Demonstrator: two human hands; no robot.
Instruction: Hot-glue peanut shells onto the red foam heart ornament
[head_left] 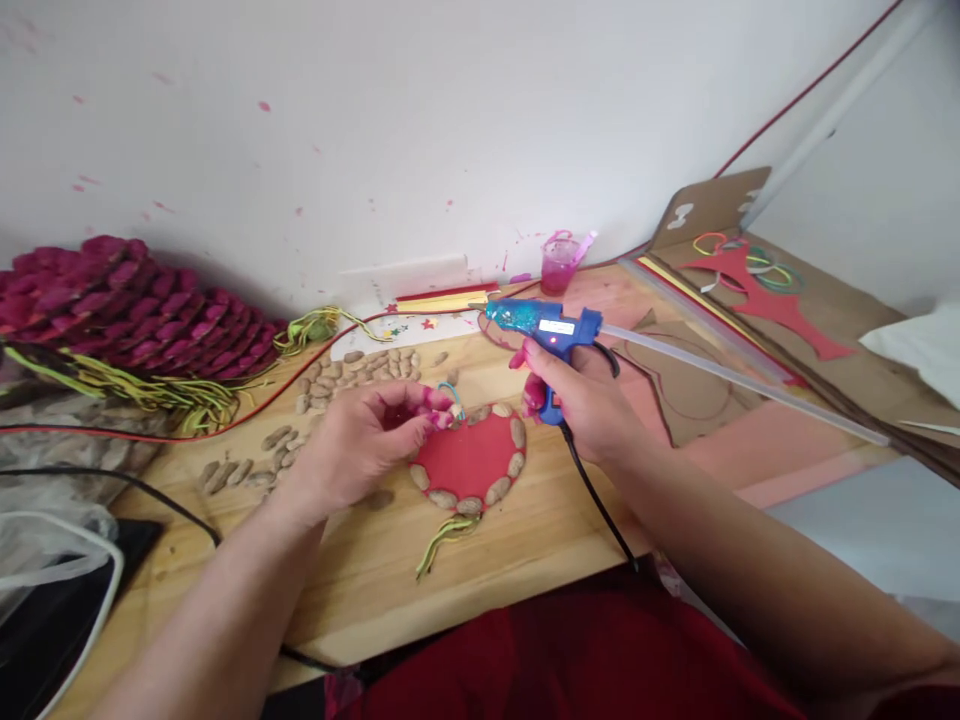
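Note:
A red heart-shaped piece (469,455) lies on the wooden table, edged with peanuts; a blue loop (448,388) rises at its top and a green-yellow yarn tassel (444,545) hangs at its bottom point. My left hand (375,435) is over the heart's upper left side, thumb and fingers pinched on what looks like a peanut (456,411), mostly hidden by the fingertips. In my right hand (574,395) is a blue hot glue gun (544,325), held right of the heart with its nozzle pointing left and a long glue stick (750,385) out its back.
Loose peanuts (360,372) are scattered behind and left of my left hand. A big magenta scaled piece (135,310) with yarn fringe stands at left. A cup of pink liquid (559,265) is by the wall. Cut cardboard (690,380) lies at right; cords cross the table.

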